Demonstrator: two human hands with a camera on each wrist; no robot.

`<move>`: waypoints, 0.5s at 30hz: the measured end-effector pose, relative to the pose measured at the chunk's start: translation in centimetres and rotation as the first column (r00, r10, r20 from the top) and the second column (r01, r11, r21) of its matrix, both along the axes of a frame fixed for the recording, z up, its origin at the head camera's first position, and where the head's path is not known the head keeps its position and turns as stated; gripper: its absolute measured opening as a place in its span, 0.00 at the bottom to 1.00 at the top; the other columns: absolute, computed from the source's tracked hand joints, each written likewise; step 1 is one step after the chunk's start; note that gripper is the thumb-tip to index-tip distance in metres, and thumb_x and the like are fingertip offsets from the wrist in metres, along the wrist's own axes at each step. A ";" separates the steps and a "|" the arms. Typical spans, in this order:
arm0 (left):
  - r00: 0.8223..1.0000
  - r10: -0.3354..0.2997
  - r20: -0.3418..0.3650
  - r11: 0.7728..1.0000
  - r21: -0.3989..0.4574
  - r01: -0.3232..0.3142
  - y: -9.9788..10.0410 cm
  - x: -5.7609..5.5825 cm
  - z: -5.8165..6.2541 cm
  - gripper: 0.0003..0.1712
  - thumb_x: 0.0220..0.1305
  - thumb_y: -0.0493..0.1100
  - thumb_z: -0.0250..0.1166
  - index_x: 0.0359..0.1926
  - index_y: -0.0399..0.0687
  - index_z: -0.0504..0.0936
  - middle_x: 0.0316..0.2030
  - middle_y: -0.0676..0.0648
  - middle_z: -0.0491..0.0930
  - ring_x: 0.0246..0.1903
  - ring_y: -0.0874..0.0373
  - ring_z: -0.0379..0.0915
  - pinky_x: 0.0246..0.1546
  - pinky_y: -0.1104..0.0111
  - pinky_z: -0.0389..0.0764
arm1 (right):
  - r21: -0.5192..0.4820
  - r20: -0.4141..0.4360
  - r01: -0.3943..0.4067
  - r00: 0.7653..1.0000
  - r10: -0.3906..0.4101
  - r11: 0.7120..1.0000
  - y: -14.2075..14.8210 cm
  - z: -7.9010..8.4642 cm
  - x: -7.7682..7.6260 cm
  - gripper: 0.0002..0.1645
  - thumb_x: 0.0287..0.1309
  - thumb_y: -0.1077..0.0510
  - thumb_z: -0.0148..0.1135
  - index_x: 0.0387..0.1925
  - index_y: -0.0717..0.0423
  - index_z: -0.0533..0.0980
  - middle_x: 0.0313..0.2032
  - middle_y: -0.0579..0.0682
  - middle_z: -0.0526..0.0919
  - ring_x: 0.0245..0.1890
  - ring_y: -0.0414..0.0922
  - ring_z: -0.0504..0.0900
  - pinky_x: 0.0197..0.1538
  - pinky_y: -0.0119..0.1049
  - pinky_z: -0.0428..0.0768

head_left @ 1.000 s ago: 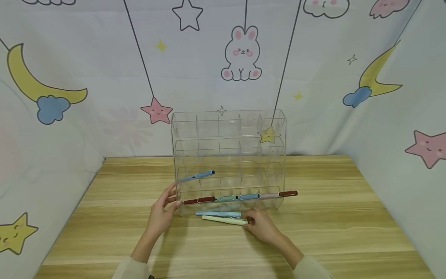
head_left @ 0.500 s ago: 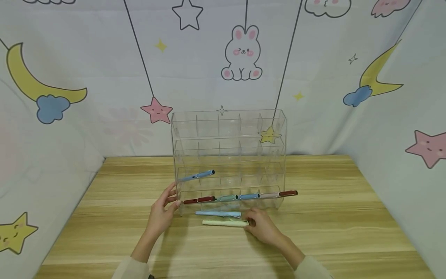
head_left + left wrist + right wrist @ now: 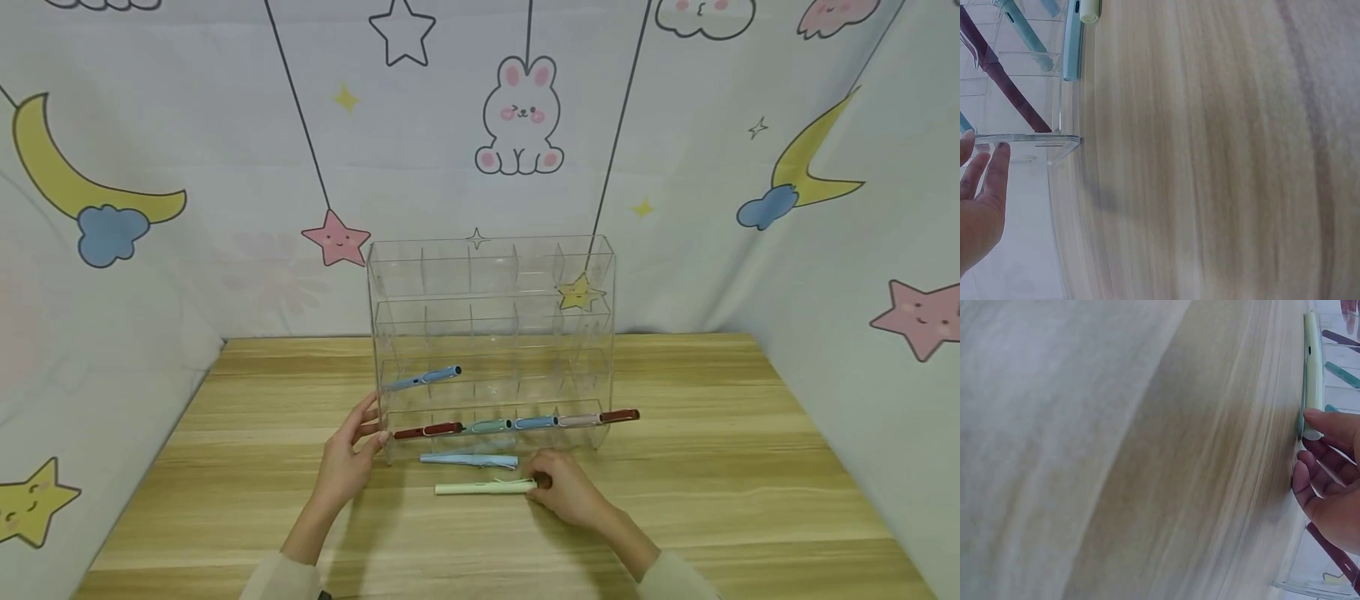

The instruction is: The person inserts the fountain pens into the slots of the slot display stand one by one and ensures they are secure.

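Note:
A clear acrylic pen rack (image 3: 491,333) stands on the wooden table. My left hand (image 3: 351,454) grips its left side panel, thumb on one face and fingers on the other, as the left wrist view shows. In front of the rack, my right hand (image 3: 568,487) pinches the clip end of a pale green pen (image 3: 480,488), which lies level at the table surface. Just behind it lies a light blue pen (image 3: 467,460), untouched. In the right wrist view, thumb and fingers hold the pale green pen (image 3: 1314,369) by its end.
Along the rack's lowest tier sit several pens, among them a dark red pen (image 3: 427,431), a green pen (image 3: 489,427) and a brown-red pen (image 3: 621,415) jutting past the right side. A blue pen (image 3: 423,378) slants one tier up. A patterned cloth (image 3: 450,167) hangs behind.
My right hand has drawn the pale green pen toward me, away from the light blue one, and turned it so its clip shows along the far edge. My left hand stays on the rack.

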State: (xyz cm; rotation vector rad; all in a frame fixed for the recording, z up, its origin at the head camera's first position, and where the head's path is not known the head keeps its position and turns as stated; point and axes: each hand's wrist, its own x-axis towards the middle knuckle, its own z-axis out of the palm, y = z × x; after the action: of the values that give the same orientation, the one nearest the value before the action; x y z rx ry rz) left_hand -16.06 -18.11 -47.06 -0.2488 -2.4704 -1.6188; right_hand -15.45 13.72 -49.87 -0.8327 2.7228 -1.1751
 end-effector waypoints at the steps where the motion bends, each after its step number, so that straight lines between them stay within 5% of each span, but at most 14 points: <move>1: 1.000 -0.001 0.001 1.000 0.000 0.001 0.0 0.0 0.0 0.35 0.58 0.25 0.58 0.66 0.40 0.58 0.51 0.33 0.71 0.49 0.38 0.70 0.40 0.62 0.80 | -0.003 -0.002 -0.003 1.000 0.003 1.000 0.0 0.0 0.0 0.10 0.41 0.70 0.69 0.30 0.61 0.79 0.30 0.46 0.77 0.27 0.37 0.69 0.28 0.26 0.71; 15: 1.000 0.002 -0.006 1.000 0.003 -0.002 0.0 0.0 0.1 0.35 0.58 0.25 0.58 0.66 0.40 0.59 0.50 0.33 0.71 0.48 0.38 0.71 0.40 0.61 0.80 | -0.055 0.032 -0.022 0.999 0.023 0.998 0.1 0.8 0.4 0.11 0.47 0.68 0.66 0.36 0.61 0.79 0.34 0.46 0.78 0.29 0.35 0.72 0.31 0.27 0.75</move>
State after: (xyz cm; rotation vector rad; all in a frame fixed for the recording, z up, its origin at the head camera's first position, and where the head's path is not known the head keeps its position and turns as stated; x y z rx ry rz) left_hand -16.09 -18.13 -46.97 -0.2497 -2.4632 -1.6183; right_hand -15.03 13.83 -49.03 -0.8402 2.6591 -1.2532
